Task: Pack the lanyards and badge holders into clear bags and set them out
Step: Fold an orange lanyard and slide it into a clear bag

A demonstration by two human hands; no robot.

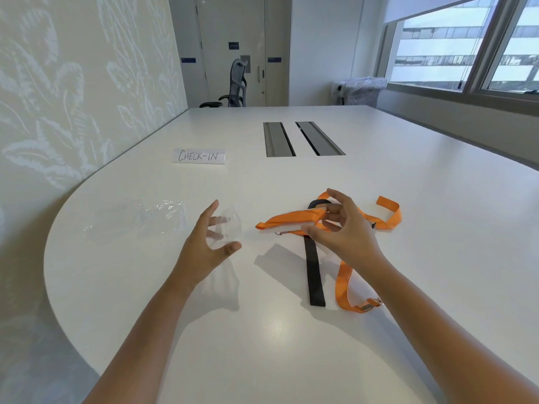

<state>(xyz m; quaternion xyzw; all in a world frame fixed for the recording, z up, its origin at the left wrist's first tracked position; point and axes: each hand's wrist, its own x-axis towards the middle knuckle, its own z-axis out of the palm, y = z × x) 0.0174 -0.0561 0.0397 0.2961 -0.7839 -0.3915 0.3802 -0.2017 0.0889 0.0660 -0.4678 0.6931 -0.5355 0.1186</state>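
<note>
Now the left hand [208, 243] is holding a clear bag [226, 228], fingers spread and curved round its mouth with the thumb under the near edge, seemingly keeping it open; the right hand [341, 228] is pinching a folded orange lanyard [291, 220] between thumb and fingertips, its folded end pointing at the bag mouth, just short of the left fingertips.

Risks, as judged from here; the bag film is thin and limp, so the mouth could be collapsing as the fold arrives, the lanyard then pushing the bag away rather than going in; the fold is only lightly pinched and could be springing open; the metal clip [278, 233] hanging below the fold could be snagging the bag edge; the trailing strap behind the right fingers is lying across a black lanyard [313, 272], which could be dragged along.

Count; orange lanyards, two as far as I can tell, the second one [344, 287] looping under the right wrist with its clasp near the table edge, though the tangle behind the hand is making this uncertain; black lanyard, one; clear bags, one in hand, plus more clear plastic [163, 214] lying beyond the left fingers, number unclear; badge holders, none I can make out; one CHECK-IN sign [199, 156] lying well beyond both hands on the white table [408, 199].
</note>
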